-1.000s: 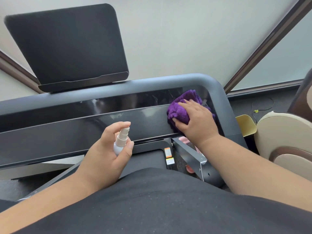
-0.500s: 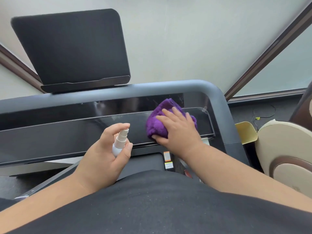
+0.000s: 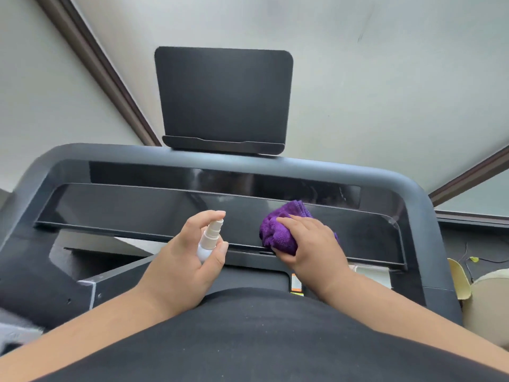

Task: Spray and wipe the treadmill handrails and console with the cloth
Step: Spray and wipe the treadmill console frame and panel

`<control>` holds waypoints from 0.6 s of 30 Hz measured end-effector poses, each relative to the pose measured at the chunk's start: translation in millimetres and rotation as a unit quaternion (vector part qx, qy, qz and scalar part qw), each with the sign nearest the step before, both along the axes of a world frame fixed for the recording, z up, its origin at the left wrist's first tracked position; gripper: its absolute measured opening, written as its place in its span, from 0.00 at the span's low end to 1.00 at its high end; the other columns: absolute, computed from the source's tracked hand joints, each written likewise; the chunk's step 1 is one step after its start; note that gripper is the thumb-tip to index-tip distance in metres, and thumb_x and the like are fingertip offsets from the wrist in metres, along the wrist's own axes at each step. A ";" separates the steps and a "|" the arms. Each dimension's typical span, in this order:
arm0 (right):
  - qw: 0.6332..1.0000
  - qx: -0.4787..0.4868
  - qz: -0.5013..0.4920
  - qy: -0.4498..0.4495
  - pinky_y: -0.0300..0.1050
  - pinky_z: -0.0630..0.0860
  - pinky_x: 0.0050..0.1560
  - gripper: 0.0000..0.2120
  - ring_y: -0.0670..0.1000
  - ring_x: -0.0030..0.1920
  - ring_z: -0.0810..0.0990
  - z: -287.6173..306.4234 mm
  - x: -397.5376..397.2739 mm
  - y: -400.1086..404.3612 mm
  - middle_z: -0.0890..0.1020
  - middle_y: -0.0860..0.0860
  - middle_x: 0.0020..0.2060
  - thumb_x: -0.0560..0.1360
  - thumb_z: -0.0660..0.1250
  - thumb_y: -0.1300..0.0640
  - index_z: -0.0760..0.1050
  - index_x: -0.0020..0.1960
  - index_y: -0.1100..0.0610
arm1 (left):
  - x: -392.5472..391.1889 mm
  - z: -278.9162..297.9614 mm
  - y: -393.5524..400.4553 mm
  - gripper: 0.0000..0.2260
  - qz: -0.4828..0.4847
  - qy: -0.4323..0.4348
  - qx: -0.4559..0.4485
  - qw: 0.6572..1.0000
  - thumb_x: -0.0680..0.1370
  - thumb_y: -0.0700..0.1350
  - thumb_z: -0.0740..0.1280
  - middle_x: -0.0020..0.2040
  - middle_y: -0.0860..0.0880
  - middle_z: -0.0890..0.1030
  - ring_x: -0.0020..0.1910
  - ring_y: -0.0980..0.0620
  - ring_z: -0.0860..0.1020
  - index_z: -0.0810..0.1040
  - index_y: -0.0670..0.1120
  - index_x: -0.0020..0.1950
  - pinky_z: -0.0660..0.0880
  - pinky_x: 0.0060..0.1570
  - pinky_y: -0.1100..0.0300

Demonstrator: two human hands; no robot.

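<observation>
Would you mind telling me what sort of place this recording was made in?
Probably a home workout corner or small gym room. A treadmill console with a curved grey handrail and a tablet holder fills the view, set against a plain wall, with a padded beige chair beside it.

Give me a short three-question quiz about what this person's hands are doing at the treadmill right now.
1. True or false: the left hand holds the spray bottle.
2. Which colour is the cloth under the right hand? A green, B purple, C white.
3. Fill in: the cloth is pressed against the glossy black ____ below the tablet holder.

Key: 1 true; 2 B; 3 console.
</observation>
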State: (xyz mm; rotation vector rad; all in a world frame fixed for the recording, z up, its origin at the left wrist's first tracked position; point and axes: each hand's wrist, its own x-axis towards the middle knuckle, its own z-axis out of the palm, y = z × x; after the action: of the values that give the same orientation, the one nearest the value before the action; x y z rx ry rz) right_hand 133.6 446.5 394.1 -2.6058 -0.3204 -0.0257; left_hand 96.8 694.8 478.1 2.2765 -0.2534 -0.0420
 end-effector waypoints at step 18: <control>0.965 0.169 0.188 0.074 0.21 0.63 0.54 0.17 0.32 0.59 0.72 79.9 19.5 258.4 0.74 0.22 0.55 0.72 0.73 0.49 0.76 0.59 0.38 | -76.8 22.1 200.0 0.21 0.259 0.000 0.005 0.966 0.80 0.48 0.64 0.44 0.63 0.78 0.40 0.59 0.77 0.59 0.70 0.63 0.72 0.42 0.67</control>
State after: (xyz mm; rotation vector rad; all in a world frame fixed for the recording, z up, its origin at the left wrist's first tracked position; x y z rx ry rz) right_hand 153.1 704.9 473.9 -2.1592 -0.6880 0.2248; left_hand 20.0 894.8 500.3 2.2842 0.3477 0.2274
